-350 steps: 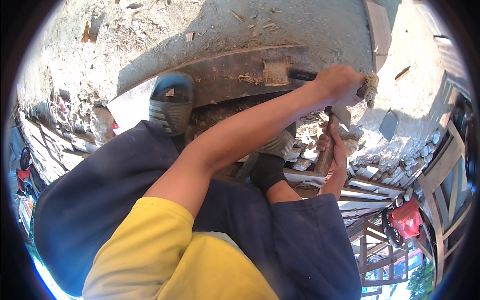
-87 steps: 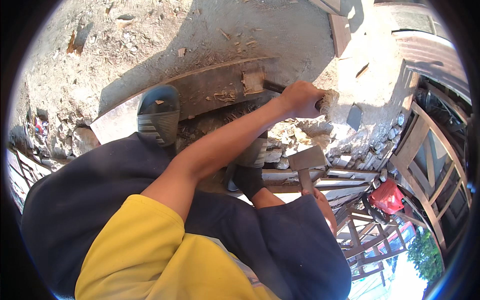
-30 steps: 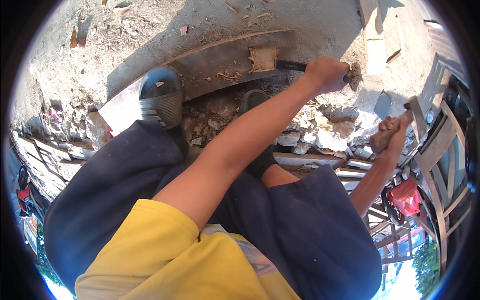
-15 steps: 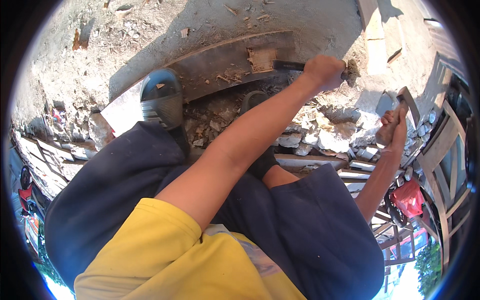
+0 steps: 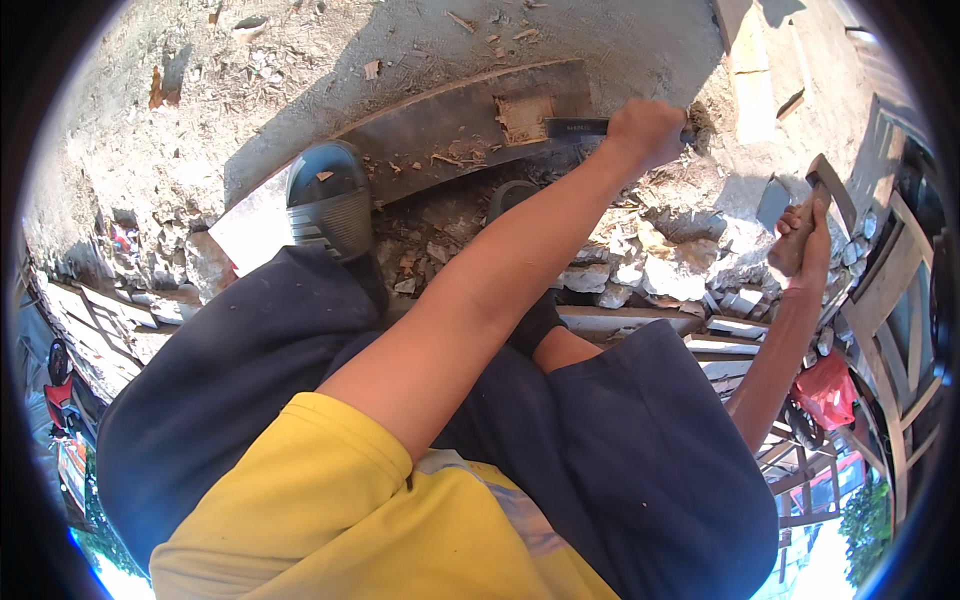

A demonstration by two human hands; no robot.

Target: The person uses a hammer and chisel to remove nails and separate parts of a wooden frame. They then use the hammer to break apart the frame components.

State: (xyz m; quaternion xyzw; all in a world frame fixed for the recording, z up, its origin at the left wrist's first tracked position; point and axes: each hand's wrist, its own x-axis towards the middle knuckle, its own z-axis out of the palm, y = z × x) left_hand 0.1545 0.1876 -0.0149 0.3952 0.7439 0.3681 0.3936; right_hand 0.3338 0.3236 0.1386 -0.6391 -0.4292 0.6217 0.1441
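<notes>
My left hand (image 5: 648, 132) is closed round the handle of a chisel. The chisel's flat dark blade (image 5: 577, 127) points left, its tip at a pale, roughly squared recess (image 5: 524, 118) cut into a weathered wooden board (image 5: 400, 120). Off to the right, my right hand (image 5: 808, 245) grips the wooden handle of a hammer (image 5: 833, 195) with a long, slightly curved metal head. The hammer is well apart from the chisel. A sandalled foot (image 5: 328, 200) rests against the board's left part, and my other foot is partly hidden behind my left forearm.
Wood chips (image 5: 448, 158) lie on the board and around it. Broken stones (image 5: 660, 275) fill the ground between the board and my legs. Pale planks (image 5: 750, 90) lie at the upper right. A wooden frame (image 5: 885, 300) and a red plastic bag (image 5: 826, 390) stand at the right.
My right hand and the hammer have shifted a little to the right, as has much of the view. The chisel blade stays at the recess.
</notes>
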